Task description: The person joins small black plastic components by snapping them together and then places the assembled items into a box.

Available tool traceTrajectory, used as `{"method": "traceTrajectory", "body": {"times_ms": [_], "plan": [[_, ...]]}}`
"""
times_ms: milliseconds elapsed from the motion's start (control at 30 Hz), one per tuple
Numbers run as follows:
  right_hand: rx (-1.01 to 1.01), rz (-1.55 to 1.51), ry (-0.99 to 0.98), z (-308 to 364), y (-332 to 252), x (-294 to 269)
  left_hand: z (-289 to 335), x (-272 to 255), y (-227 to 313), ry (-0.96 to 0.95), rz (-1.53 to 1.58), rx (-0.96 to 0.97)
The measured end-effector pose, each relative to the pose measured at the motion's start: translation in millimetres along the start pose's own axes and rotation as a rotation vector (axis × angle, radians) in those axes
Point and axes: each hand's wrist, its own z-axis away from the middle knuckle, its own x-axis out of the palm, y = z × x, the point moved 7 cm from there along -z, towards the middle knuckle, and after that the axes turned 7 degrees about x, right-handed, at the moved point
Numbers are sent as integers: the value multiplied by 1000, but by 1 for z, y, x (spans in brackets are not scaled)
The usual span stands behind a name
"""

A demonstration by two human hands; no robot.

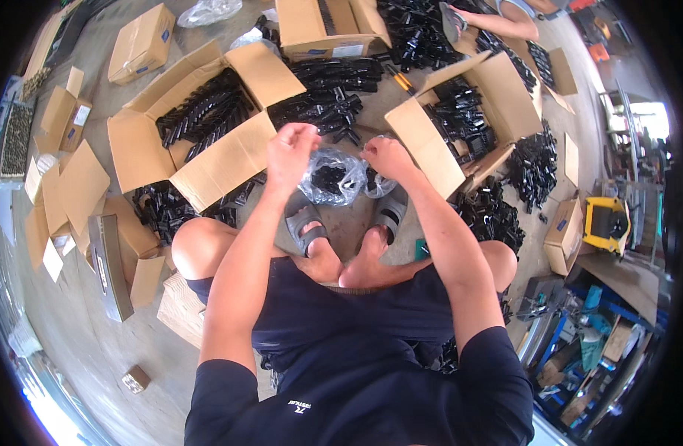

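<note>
Between my hands, in front of my sandalled feet, a clear plastic bag (346,195) stands open with small black parts (327,178) inside. My left hand (289,154) is raised above the bag's left side, its fingers curled together; whatever they may hold is too small to tell. At the bag's right side my right hand (390,157) is closed in a pinch, and what lies between its fingertips cannot be made out. Beyond the hands is a pile of long black parts (319,108).
An open carton (144,152) of stacked black parts stands on the left, another open carton (416,141) on the right. More loose black parts (535,167) lie around them. A yellow-framed thing (606,225) is at the far right. A person's leg (497,24) shows at the top.
</note>
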Motion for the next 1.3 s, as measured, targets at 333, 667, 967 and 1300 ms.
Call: {"method": "traceTrajectory", "body": {"times_ms": [333, 667, 967, 1300], "plan": [[98, 59, 137, -80, 15, 86, 18, 50, -34, -725, -764, -18], [378, 128, 97, -98, 26, 121, -7, 52, -53, -813, -830, -59], [144, -334, 213, -65, 47, 72, -40, 37, -17, -503, -721, 76], [286, -889, -76, 63, 54, 18, -40, -16, -4, -180, -654, 81]]}}
